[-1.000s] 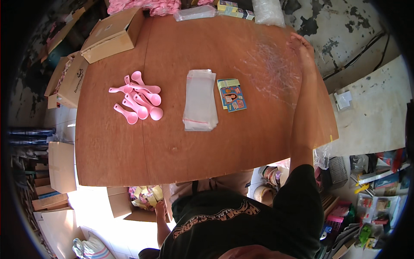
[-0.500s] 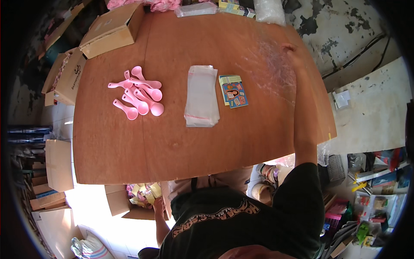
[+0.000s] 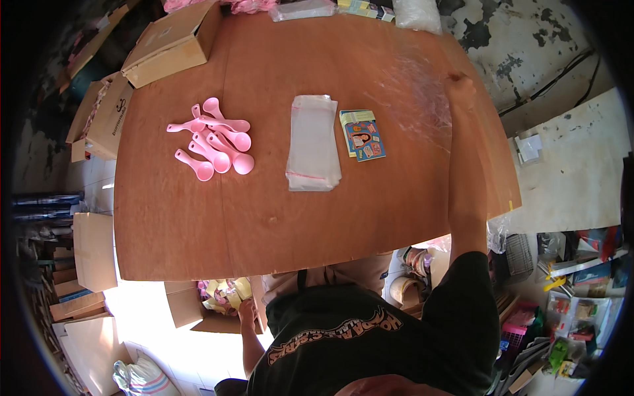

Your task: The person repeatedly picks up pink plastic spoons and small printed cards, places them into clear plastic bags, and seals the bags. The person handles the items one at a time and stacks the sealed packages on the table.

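Note:
My left hand [image 3: 247, 310] is down at a cardboard box [image 3: 181, 305] below the table's front edge, beside the yellow and pink packets [image 3: 228, 294] in it. Its fingers are too small and partly hidden to read. My right arm stretches across the right of the table, and my right hand [image 3: 461, 89] is curled closed beside crumpled clear plastic film [image 3: 422, 99]; nothing shows in it. Several pink measuring spoons [image 3: 220, 158] lie piled at the left. Mid-table is a stack of clear plastic bags [image 3: 313, 145], with a small pile of blue and yellow printed cards [image 3: 364, 137] to its right.
The brown wooden table [image 3: 264, 237] carries a closed cardboard box [image 3: 173, 43] at its far left. Along the back edge lie a clear packet [image 3: 302, 10], card bundles [image 3: 365, 8] and a white plastic roll [image 3: 417, 14]. Cartons [image 3: 94, 252] stand on the left floor.
My right hand has shifted slightly to the right and nearer, its fingers more curled. My left hand stays at the box. The whole view has shifted a little; the table items lie as before.

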{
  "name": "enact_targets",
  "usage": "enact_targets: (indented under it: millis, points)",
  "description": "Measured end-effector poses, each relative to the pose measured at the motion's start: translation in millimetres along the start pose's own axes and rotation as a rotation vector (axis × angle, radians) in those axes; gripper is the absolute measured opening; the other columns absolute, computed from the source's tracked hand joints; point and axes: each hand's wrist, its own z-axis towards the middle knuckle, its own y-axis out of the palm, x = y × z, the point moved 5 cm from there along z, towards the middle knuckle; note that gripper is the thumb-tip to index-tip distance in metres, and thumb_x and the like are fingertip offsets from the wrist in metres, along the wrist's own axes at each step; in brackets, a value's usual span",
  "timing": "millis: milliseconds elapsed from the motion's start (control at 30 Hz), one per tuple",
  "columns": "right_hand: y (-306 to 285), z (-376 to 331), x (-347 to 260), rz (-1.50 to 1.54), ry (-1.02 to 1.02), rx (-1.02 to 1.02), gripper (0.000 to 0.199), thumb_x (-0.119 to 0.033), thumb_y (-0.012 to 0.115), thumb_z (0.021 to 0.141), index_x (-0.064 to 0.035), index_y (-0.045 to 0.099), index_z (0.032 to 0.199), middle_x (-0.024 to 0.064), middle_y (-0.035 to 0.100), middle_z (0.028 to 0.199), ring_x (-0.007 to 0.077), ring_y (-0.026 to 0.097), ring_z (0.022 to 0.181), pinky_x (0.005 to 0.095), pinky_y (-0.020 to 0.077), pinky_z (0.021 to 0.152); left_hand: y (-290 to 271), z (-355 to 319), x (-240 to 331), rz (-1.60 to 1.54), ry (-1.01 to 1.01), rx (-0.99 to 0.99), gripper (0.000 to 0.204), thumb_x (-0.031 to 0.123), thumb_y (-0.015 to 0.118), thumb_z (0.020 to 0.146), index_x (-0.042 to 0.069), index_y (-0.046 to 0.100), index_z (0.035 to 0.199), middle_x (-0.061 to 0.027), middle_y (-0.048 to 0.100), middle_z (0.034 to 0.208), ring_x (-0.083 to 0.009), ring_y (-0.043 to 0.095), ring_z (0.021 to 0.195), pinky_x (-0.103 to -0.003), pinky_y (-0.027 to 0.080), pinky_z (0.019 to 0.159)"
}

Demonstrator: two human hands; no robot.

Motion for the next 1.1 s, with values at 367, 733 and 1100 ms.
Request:
enact_targets:
  millis: [367, 733, 1100]
  points:
    - [-40.7, -3.0, -65.5, 0.154, -0.185, -0.210, 0.036, -0.028, 0.063, 0.081, -0.0049, 0.069, 0.108, 0.0195, 0.066, 0.110, 0.0311, 0.067, 0.094, 0.0405, 0.0519, 0.086, -1.3, 31.9, 4.7, 0.143, -0.020, 0.050, 0.029, 0.026, 0.055, 0.091, 0.018, 0.056, 0.118, 0.0019, 0.057, 0.086, -0.0102, 0.054, 0.066, -0.028, 0.044, 0.061]
    - [-21.4, -13.2, -57.4, 1.106, 0.092, -0.664, 0.029, -0.016, 0.055, 0.091, -0.0067, 0.059, 0.118, 0.0099, 0.064, 0.113, 0.0234, 0.062, 0.104, 0.0370, 0.0477, 0.093, -3.7, 16.5, 3.4, 0.092, -0.023, 0.029, 0.035, 0.018, 0.056, 0.089, 0.012, 0.054, 0.124, 0.0009, 0.053, 0.074, -0.0092, 0.047, 0.056, -0.024, 0.038, 0.050]
    - [27.0, 20.2, -3.3, 0.698, -0.079, -0.251, 0.033, -0.017, 0.047, 0.097, -0.0024, 0.056, 0.124, 0.0140, 0.061, 0.121, 0.0231, 0.058, 0.112, 0.0318, 0.0435, 0.098, 12.9, 43.3, 21.0, 0.248, 0.064, -0.006, 0.029, 0.028, 0.058, 0.089, 0.018, 0.057, 0.116, 0.0028, 0.052, 0.077, -0.0081, 0.047, 0.056, -0.024, 0.039, 0.049]
